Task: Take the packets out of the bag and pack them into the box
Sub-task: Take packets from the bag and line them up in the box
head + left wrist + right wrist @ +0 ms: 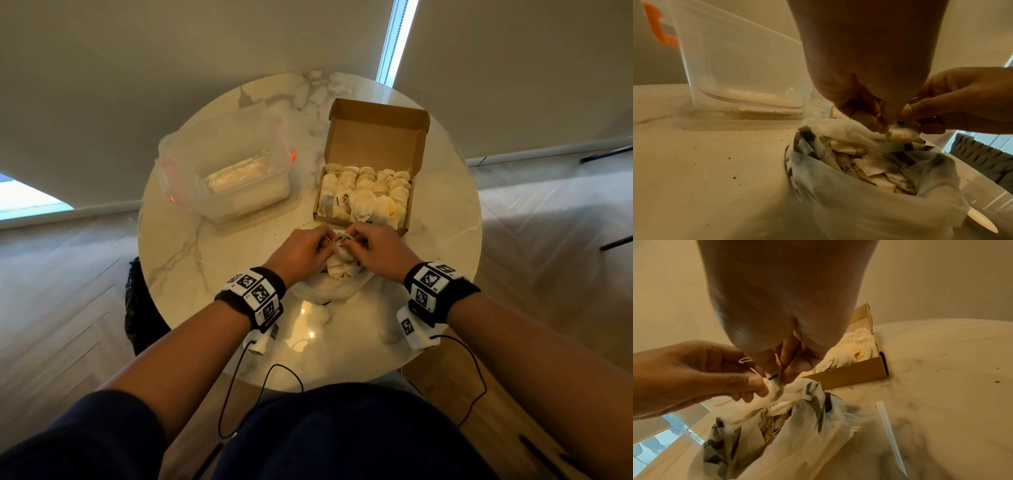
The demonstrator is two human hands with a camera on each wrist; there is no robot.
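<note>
Both hands on one packet above the bag

We see our left hand (301, 245) and right hand (376, 243) pinching one packet (774, 390) over the open bag (869, 194) at the desk's (191, 260) near edge; the box (370, 178), nearly full, sits just beyond

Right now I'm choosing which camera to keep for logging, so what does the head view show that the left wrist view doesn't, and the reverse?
Only the head view shows the open cardboard box with its rows of packets, the round table and both wristbands. Only the left wrist view looks into the bag at the loose packets inside. Both show the clear tub, the left hand and right hand pinching one packet above the bag.
</note>
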